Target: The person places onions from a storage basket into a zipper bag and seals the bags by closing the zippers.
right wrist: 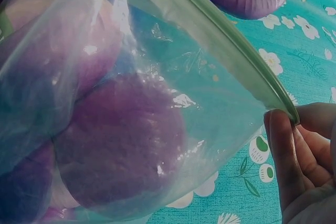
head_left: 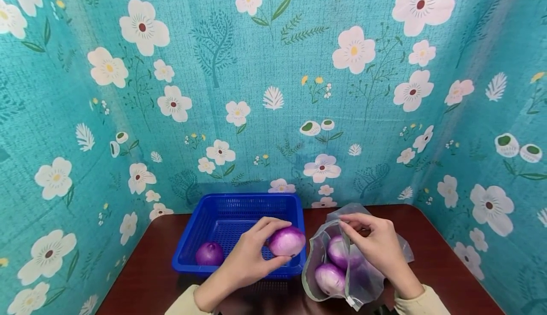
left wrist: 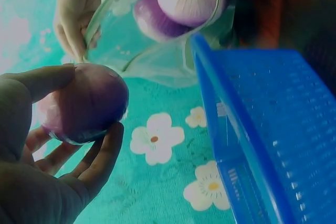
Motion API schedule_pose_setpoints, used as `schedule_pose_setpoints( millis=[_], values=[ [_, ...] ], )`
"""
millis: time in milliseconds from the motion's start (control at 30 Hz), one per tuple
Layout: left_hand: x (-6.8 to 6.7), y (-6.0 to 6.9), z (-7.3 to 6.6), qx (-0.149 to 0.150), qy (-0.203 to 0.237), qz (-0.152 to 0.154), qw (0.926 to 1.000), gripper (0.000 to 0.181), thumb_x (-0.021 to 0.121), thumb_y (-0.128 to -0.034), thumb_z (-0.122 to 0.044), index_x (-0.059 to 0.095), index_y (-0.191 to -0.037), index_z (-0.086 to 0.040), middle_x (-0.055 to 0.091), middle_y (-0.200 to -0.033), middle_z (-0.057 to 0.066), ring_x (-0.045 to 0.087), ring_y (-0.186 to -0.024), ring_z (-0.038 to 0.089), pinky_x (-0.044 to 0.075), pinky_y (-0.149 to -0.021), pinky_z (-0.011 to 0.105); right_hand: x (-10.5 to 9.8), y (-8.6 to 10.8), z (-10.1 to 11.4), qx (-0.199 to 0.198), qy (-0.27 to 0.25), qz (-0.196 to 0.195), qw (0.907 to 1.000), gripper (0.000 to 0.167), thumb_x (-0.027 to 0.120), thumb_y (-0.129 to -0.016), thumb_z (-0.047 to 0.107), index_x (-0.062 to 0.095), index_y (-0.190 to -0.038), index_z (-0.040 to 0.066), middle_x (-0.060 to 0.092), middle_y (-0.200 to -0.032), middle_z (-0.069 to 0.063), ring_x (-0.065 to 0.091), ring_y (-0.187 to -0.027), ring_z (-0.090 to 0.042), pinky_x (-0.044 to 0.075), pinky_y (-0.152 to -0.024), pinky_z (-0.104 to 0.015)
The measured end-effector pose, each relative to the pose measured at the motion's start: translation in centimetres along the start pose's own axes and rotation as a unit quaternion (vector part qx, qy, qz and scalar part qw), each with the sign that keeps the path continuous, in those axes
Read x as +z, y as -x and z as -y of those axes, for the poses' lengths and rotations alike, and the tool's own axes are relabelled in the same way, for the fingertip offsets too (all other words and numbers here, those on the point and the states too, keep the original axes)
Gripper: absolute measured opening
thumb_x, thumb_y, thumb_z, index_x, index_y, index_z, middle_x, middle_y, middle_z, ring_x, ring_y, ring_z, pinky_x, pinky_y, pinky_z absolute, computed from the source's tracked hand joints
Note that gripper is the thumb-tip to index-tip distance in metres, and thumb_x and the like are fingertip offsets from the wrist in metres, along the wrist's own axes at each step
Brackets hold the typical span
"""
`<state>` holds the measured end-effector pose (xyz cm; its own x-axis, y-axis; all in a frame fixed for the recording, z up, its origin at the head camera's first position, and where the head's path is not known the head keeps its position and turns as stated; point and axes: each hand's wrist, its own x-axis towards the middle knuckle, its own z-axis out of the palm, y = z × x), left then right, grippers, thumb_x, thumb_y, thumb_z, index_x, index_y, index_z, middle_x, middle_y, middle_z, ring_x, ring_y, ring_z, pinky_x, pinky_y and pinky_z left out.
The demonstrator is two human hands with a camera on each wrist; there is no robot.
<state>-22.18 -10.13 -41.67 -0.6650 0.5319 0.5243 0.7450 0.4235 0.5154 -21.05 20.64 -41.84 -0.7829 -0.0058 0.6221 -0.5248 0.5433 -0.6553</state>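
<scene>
In the head view, my left hand (head_left: 252, 251) grips a purple onion (head_left: 287, 242) between thumb and fingers, above the right edge of a blue plastic basket (head_left: 183, 246). Another onion (head_left: 210, 254) lies in that basket's near left corner. My right hand (head_left: 378, 241) pinches the rim of a clear zip bag (head_left: 369, 281), whose mouth gapes toward the left. Inside the bag sit onions (head_left: 330, 279), two of them plain in the head view. From the right wrist, the bag's green zip strip (right wrist: 247, 51) runs up to the pinching fingertips (right wrist: 281, 135).
The basket and bag stand side by side on a dark reddish-brown table (head_left: 141, 262). Behind and on both sides hangs a teal flowered cloth (head_left: 273, 134), close to the table's far edge. The basket's perforated wall (left wrist: 294, 108) rises close to the bag.
</scene>
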Motion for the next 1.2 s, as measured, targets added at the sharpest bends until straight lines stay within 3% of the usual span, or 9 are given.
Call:
schedule_pose_setpoints(
  millis=[267, 467, 700, 767, 867, 1067, 1133, 1200],
  values=[
    [1.9, 0.1, -1.0, 0.010, 0.000, 0.006, 0.9999, 0.062, 0.085, -0.0870, -0.030, 0.056, -0.142, -0.024, 0.061, -0.135, -0.007, 0.065, -0.119, 0.011, 0.058, -0.093, 0.027, -0.2, -0.1, 0.1, 0.000, -0.002, 0.001, 1.0000, 0.013, 0.081, -0.089, 0.007, 0.081, -0.101, 0.012, 0.072, -0.071, 0.008, 0.062, -0.055, -0.005, 0.050, -0.052, -0.019],
    [4.1, -0.3, -1.5, 0.057, -0.037, -0.009, 0.9976, 0.057, 0.084, -0.0869, -0.031, 0.057, -0.135, -0.019, 0.063, -0.129, -0.006, 0.063, -0.118, 0.010, 0.056, -0.095, 0.027, -0.2, 0.0, 0.1, -0.002, -0.005, 0.001, 1.0000, 0.014, 0.081, -0.088, 0.006, 0.081, -0.101, 0.010, 0.073, -0.072, 0.007, 0.063, -0.055, -0.005, 0.052, -0.053, -0.019],
    [6.7, -1.1, -2.1, 0.084, -0.094, -0.039, 0.9913, 0.058, 0.086, -0.0851, -0.029, 0.059, -0.136, -0.022, 0.060, -0.134, -0.007, 0.061, -0.117, 0.012, 0.055, -0.095, 0.026, -0.2, -0.1, 0.0, -0.006, -0.007, 0.002, 1.0000, 0.015, 0.081, -0.089, 0.006, 0.081, -0.103, 0.011, 0.073, -0.073, 0.007, 0.063, -0.056, -0.005, 0.053, -0.054, -0.019],
    [7.3, -1.4, -2.2, 0.099, -0.117, -0.060, 0.9864, 0.060, 0.087, -0.0835, -0.028, 0.060, -0.137, -0.021, 0.061, -0.134, -0.006, 0.062, -0.113, 0.012, 0.056, -0.092, 0.026, -0.2, -0.1, 0.0, -0.009, -0.008, 0.002, 0.9999, 0.015, 0.081, -0.088, 0.006, 0.081, -0.102, 0.011, 0.074, -0.073, 0.006, 0.063, -0.056, -0.005, 0.054, -0.055, -0.019],
    [8.1, -1.9, -2.2, 0.129, -0.163, -0.098, 0.9733, 0.064, 0.089, -0.0785, -0.027, 0.061, -0.136, -0.020, 0.063, -0.133, -0.004, 0.063, -0.109, 0.014, 0.056, -0.091, 0.026, -0.2, -0.1, 0.0, -0.014, -0.009, 0.000, 0.9999, 0.015, 0.081, -0.088, 0.005, 0.081, -0.102, 0.011, 0.074, -0.073, 0.005, 0.064, -0.056, -0.005, 0.054, -0.055, -0.018],
    [9.3, -2.9, -2.1, 0.183, -0.272, -0.161, 0.9309, 0.059, 0.091, -0.0693, -0.032, 0.068, -0.123, -0.022, 0.067, -0.128, -0.005, 0.065, -0.107, 0.014, 0.055, -0.080, 0.026, -0.3, -0.2, 0.2, -0.019, -0.006, -0.001, 0.9998, 0.016, 0.082, -0.087, 0.005, 0.081, -0.102, 0.010, 0.075, -0.074, 0.003, 0.064, -0.057, -0.007, 0.054, -0.056, -0.018],
    [9.5, -3.0, -2.1, 0.189, -0.287, -0.166, 0.9243, 0.056, 0.090, -0.0699, -0.034, 0.069, -0.121, -0.024, 0.068, -0.128, -0.006, 0.064, -0.108, 0.014, 0.053, -0.076, 0.026, -0.4, -0.3, 0.2, -0.021, -0.006, -0.001, 0.9998, 0.016, 0.081, -0.087, 0.004, 0.081, -0.102, 0.011, 0.075, -0.075, 0.003, 0.064, -0.057, -0.008, 0.054, -0.056, -0.018],
    [9.7, -3.1, -2.0, 0.192, -0.291, -0.165, 0.9225, 0.055, 0.089, -0.0710, -0.034, 0.070, -0.121, -0.025, 0.067, -0.128, -0.006, 0.064, -0.109, 0.014, 0.052, -0.075, 0.026, -0.5, -0.3, 0.3, -0.023, -0.006, -0.001, 0.9997, 0.017, 0.081, -0.087, 0.004, 0.081, -0.102, 0.011, 0.075, -0.075, 0.003, 0.064, -0.057, -0.008, 0.054, -0.056, -0.018]
  ],
)
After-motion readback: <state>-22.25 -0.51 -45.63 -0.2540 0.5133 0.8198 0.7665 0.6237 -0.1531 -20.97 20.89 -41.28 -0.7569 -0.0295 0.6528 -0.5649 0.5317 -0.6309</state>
